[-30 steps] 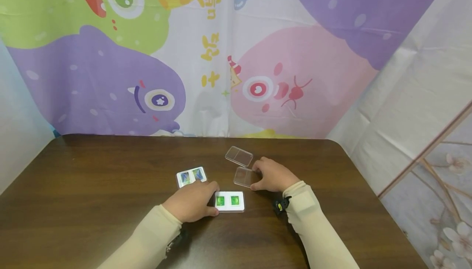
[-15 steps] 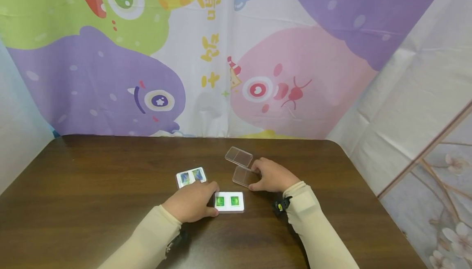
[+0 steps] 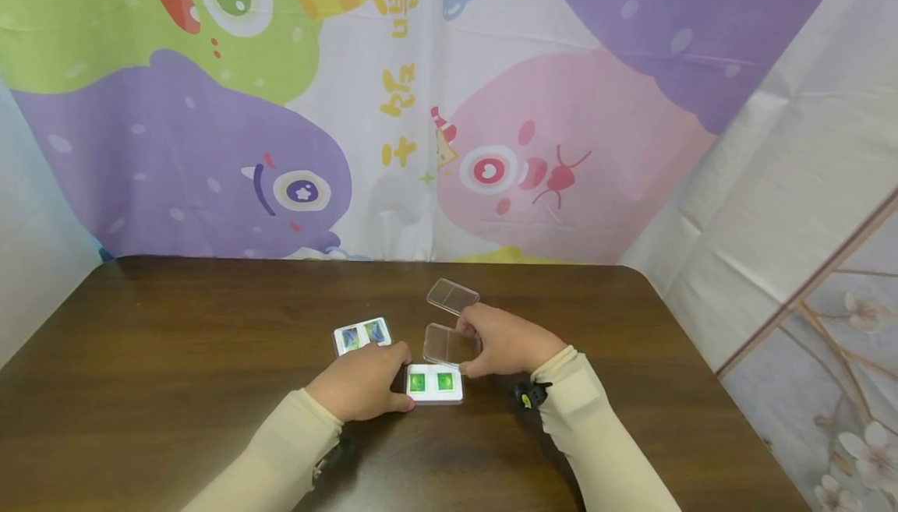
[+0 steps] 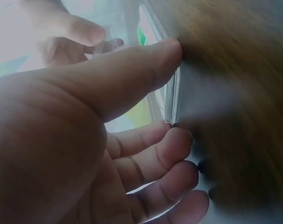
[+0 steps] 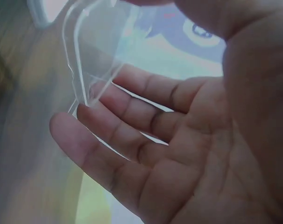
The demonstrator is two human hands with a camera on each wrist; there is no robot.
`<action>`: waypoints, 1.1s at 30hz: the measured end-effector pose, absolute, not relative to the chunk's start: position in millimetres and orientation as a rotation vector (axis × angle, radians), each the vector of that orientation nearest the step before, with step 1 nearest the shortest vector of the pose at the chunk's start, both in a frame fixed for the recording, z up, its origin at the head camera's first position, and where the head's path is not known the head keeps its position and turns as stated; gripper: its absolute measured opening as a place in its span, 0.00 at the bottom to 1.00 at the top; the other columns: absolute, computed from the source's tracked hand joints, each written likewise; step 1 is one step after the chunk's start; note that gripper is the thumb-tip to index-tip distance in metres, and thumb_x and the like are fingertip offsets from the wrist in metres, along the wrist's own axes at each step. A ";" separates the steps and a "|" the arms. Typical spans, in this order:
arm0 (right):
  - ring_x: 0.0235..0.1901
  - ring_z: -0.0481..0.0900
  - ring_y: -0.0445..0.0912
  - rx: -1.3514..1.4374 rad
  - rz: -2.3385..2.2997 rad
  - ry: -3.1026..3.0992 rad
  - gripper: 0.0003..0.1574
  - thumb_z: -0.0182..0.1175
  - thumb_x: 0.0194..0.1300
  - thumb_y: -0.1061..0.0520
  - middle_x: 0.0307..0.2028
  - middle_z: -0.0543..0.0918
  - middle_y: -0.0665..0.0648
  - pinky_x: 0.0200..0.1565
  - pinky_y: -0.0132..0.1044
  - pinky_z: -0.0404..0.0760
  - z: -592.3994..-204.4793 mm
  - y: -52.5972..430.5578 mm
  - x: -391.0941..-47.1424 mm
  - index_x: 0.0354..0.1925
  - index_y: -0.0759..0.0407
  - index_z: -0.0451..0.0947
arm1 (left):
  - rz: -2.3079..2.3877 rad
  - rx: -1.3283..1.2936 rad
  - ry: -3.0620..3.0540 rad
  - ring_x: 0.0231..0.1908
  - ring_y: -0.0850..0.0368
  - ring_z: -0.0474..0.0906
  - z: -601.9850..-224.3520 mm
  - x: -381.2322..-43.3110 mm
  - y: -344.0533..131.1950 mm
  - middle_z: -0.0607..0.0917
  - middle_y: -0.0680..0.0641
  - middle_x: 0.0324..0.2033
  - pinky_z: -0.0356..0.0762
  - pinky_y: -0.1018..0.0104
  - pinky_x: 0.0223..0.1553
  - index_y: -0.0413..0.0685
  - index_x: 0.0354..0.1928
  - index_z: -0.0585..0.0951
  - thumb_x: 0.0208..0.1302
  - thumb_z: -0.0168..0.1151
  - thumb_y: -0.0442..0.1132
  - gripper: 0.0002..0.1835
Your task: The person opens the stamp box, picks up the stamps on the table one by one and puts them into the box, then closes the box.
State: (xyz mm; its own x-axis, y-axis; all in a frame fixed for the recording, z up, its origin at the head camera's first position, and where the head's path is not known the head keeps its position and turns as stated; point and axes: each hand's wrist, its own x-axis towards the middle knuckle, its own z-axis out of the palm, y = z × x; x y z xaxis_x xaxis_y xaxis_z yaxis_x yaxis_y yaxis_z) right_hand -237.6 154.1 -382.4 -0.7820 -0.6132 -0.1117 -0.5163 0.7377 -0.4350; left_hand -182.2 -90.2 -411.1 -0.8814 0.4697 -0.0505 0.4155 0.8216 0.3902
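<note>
My left hand (image 3: 361, 383) grips the left end of a flat white case (image 3: 431, 393) that shows two small green pictures. In the left wrist view the thumb lies along one edge of this case (image 4: 173, 95), with fingertips at the opposite edge. My right hand (image 3: 515, 340) pinches a clear plastic lid (image 3: 443, 343) by its right end, thumb on the near side and fingers on the far side. The lid is just behind the white case and close to its back edge. Up close in the right wrist view, the lid (image 5: 97, 44) is see-through with a raised rim.
Another clear lid (image 3: 452, 295) lies farther back, partly behind my right fingers. To the left is a second white case (image 3: 362, 329) with two bluish pictures, partly covered by my left hand. The brown wooden table (image 3: 175, 387) meets a printed cartoon cloth (image 3: 393, 216) at the back.
My right hand has moved left and slightly toward me, bringing the clear lid from the right over to the white case's back edge. The left hand keeps its place.
</note>
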 end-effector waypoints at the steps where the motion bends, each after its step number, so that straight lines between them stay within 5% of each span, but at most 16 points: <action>1: 0.35 0.75 0.44 -0.913 -0.557 2.676 0.29 0.77 0.54 0.54 0.42 0.80 0.54 0.41 0.40 0.78 -381.9 151.5 -235.5 0.51 0.61 0.77 | 0.562 0.701 2.857 0.33 0.55 0.78 -411.0 -182.4 -90.3 0.82 0.52 0.31 0.78 0.52 0.38 0.46 0.47 0.78 0.53 0.81 0.51 0.27; 15: 0.34 0.74 0.40 -0.946 -0.355 2.636 0.26 0.79 0.50 0.50 0.38 0.76 0.47 0.37 0.34 0.77 -394.1 128.0 -225.3 0.43 0.53 0.78 | 0.551 0.733 2.840 0.34 0.53 0.79 -411.8 -183.8 -91.1 0.82 0.50 0.32 0.79 0.52 0.38 0.43 0.50 0.78 0.53 0.81 0.51 0.30; 33: 0.36 0.74 0.40 -0.924 -0.321 2.628 0.29 0.80 0.51 0.46 0.39 0.76 0.47 0.38 0.34 0.77 -397.2 127.4 -224.8 0.48 0.53 0.79 | 0.540 0.741 2.838 0.36 0.53 0.79 -409.7 -182.4 -90.4 0.84 0.50 0.35 0.79 0.51 0.40 0.43 0.55 0.78 0.54 0.81 0.51 0.32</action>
